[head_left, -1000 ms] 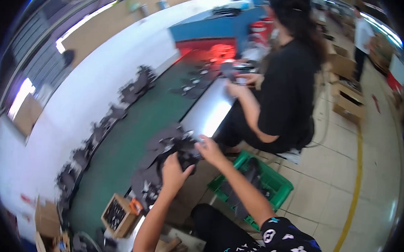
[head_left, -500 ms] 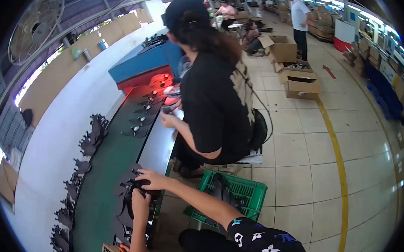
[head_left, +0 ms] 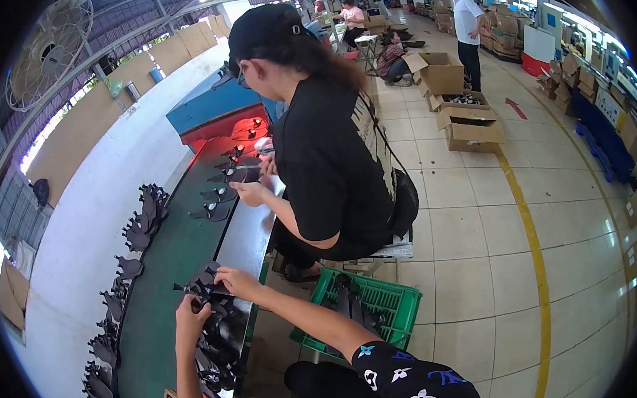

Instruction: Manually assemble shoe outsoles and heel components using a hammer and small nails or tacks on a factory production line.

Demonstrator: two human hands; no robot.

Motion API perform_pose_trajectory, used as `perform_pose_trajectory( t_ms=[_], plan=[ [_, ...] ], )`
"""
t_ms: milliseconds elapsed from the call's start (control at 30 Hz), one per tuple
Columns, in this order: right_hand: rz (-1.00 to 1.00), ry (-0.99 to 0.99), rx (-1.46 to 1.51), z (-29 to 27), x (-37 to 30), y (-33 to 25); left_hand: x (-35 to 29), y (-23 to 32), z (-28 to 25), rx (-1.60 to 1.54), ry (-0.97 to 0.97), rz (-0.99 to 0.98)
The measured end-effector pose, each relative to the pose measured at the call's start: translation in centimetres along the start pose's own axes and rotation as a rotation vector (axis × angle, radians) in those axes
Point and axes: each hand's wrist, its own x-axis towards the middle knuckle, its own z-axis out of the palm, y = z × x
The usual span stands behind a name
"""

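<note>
Over the near edge of the green-topped bench, my right hand point(head_left: 236, 282) pinches the right side of a dark grey flat piece with black strap-like parts point(head_left: 204, 281). My left hand point(head_left: 191, 312) has its thumb and fingers curled round the near left side of that same piece. Its exact kind is unclear. Just below my hands, a heap of similar black pieces point(head_left: 224, 331) lies along the metal edge of the bench. Part of the heap is hidden by my left forearm.
Dark pieces point(head_left: 135, 240) line the bench's far left edge; others lie on its green surface point(head_left: 156, 298). A co-worker in black point(head_left: 335, 157) sits ahead, handling a dark piece. A green crate point(head_left: 399, 304) holds black parts by my right arm. Open cartons point(head_left: 473, 131) stand beyond.
My left hand has shifted left and the dark piece is now raised and turned, uncovering more of the heap. My right hand has barely moved. The co-worker's head has turned toward the bench.
</note>
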Motion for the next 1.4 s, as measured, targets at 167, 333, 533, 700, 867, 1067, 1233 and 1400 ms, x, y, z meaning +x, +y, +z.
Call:
perform_pose_trajectory(
  t_ms=[167,333,533,700,867,1067,1233,1400],
  plan=[
    [-0.038,-0.012,-0.237,-0.1,0.0,3.0,1.2,0.3,-1.6,-0.117,-0.063,-0.008],
    [0.055,-0.137,-0.303,-0.6,0.1,1.7,1.9,3.6,-6.4,-0.032,-0.057,-0.053],
    [0.085,-0.253,-0.537,-0.5,0.2,-1.2,0.9,4.5,-12.7,-0.132,-0.278,-0.212],
    [0.050,-0.131,-0.094,-1.2,-3.9,-4.3,-1.6,4.5,-13.3,-0.235,-0.321,-0.248],
    [0.162,-0.283,0.685,0.7,-8.9,-18.5,-3.3,3.7,-12.8,-0.246,-0.268,-0.187],
    [0.051,-0.079,0.615,3.8,-8.9,-18.9,-3.8,3.5,-12.3,-0.220,-0.130,-0.099],
    [0.032,-0.204,0.652,4.7,-8.0,-22.8,-8.2,0.3,-14.9,-0.423,0.016,-0.106],
    [0.067,-0.203,0.692,3.1,-7.8,-28.1,-11.8,0.9,-18.9,-0.518,0.247,0.054]
  ],
)
